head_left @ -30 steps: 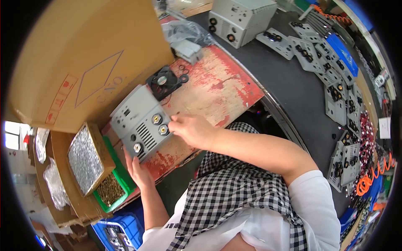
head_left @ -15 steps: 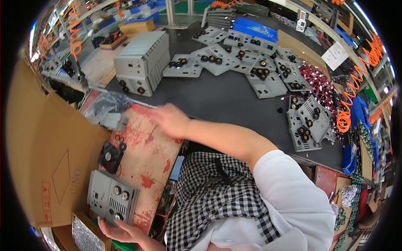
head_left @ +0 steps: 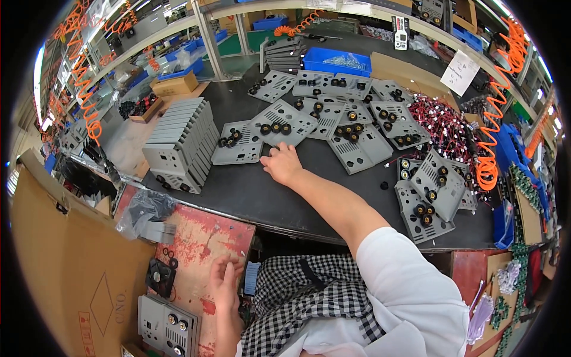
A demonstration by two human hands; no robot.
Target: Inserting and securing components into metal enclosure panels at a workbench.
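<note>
My right hand (head_left: pixel 283 165) reaches over the black worktop to the near edge of a grey slotted metal panel (head_left: pixel 264 127) with black round knobs. Its fingers are slightly bent and apart, the tips at that edge; no firm grip shows. My left hand (head_left: pixel 225 281) hovers over the worn red-and-wood side bench (head_left: pixel 205 238), palm turned up, fingers loosely stretched, with nothing in it. Near it on that bench lie a grey panel piece with brass-coloured round fittings (head_left: pixel 156 324), a black cooling fan (head_left: pixel 160 277) and small black rings (head_left: pixel 171 259).
A row of upright grey panels (head_left: pixel 184 140) stands at the left of the worktop. More knobbed panels (head_left: pixel 363 149) lie to the right, beside a heap of red and white wires (head_left: pixel 443 128). A blue bin (head_left: pixel 337 59) sits behind, a cardboard box (head_left: pixel 77 262) at left.
My right hand has moved from over the side bench, forward and right to the panels. My left hand has left the grey panel piece, rising toward the bench's right edge. The view has shifted.
</note>
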